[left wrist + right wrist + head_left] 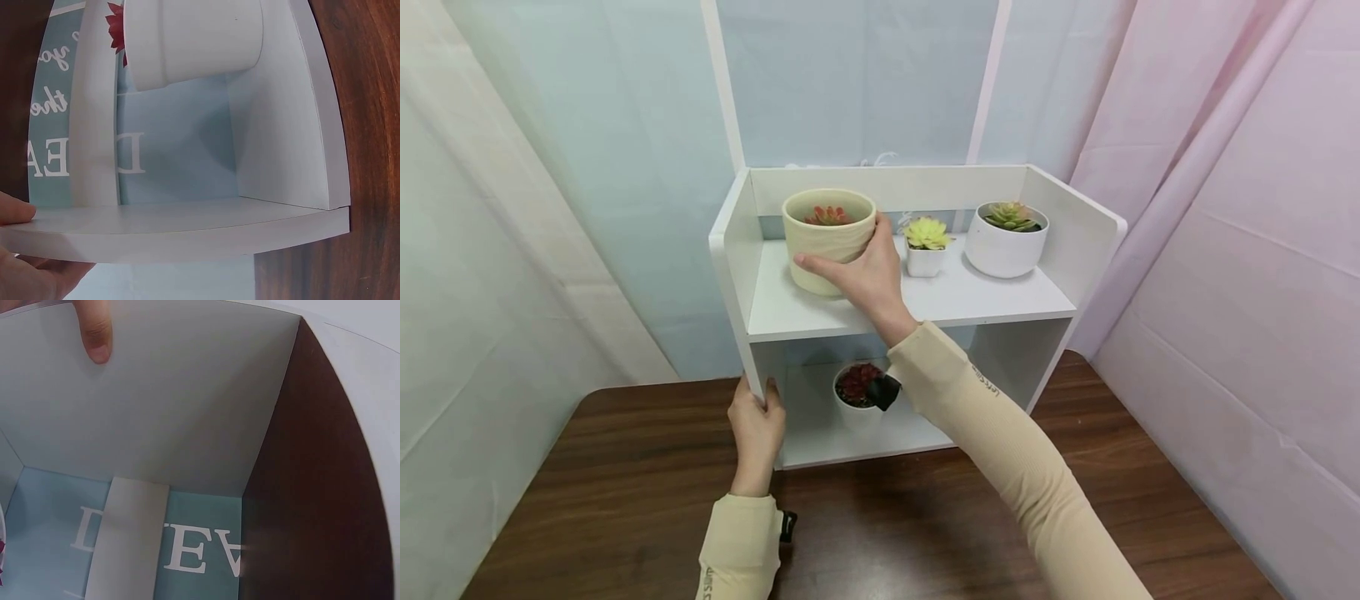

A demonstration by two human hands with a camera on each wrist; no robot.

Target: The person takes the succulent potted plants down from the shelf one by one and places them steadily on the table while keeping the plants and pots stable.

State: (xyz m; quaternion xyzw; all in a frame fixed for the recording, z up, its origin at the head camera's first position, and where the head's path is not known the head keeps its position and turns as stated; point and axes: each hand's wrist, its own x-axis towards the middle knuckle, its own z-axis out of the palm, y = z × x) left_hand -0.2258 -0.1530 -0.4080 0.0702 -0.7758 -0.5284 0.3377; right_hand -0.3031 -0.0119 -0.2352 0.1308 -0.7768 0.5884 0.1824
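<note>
My right hand [872, 271] grips a cream ribbed flowerpot [827, 250] at the left end of the white shelf unit's top board. Red succulent tips [827, 217] show inside its rim. I cannot tell whether the pot's base touches the board. Lower down, my left hand [757, 425] holds the front edge of the unit's left side panel [741, 283]. Its fingers appear on both sides of that panel [187, 244] in the left wrist view. One finger [97, 337] lies against a panel in the right wrist view; the flowerpot is out of sight there.
A small square pot with a yellow-green succulent [927, 246] and a round white pot [1007, 242] stand further right on the top board. On the bottom board is a white pot with a dark red succulent [859, 387]. The unit stands on a brown wooden table [647, 483].
</note>
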